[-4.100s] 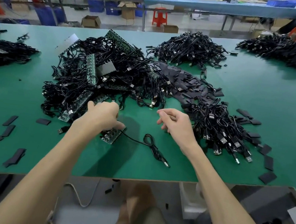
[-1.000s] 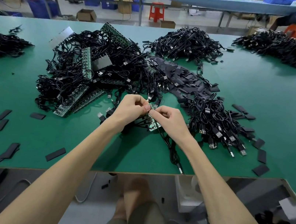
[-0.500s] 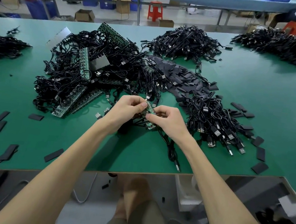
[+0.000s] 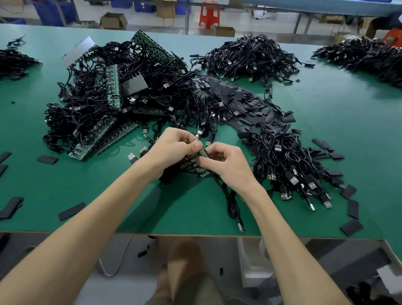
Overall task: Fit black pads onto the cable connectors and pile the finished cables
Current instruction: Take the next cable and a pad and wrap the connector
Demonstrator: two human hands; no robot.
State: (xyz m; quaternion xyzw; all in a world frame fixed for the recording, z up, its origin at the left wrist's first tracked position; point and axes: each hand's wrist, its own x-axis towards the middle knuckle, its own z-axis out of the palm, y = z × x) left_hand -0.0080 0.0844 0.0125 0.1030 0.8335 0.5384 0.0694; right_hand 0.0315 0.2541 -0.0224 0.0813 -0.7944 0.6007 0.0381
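Being pinched by the left hand (image 4: 171, 147) and right hand (image 4: 229, 164), a green strip (image 4: 203, 153) is steadied above the tabletop (image 4: 357, 124), probably for fitting. Its cable (image 4: 231, 204) is left trailing toward the near edge.

Two hands were in view: left hand (image 4: 169, 148), right hand (image 4: 230, 167). One circuit strip (image 4: 202, 152) was pinched between them. Table (image 4: 352, 155) carried five cable heaps (image 4: 112, 104), one pad heap (image 4: 241, 106) at centre. Six loose pads (image 4: 0, 158) lay near front-left corner.
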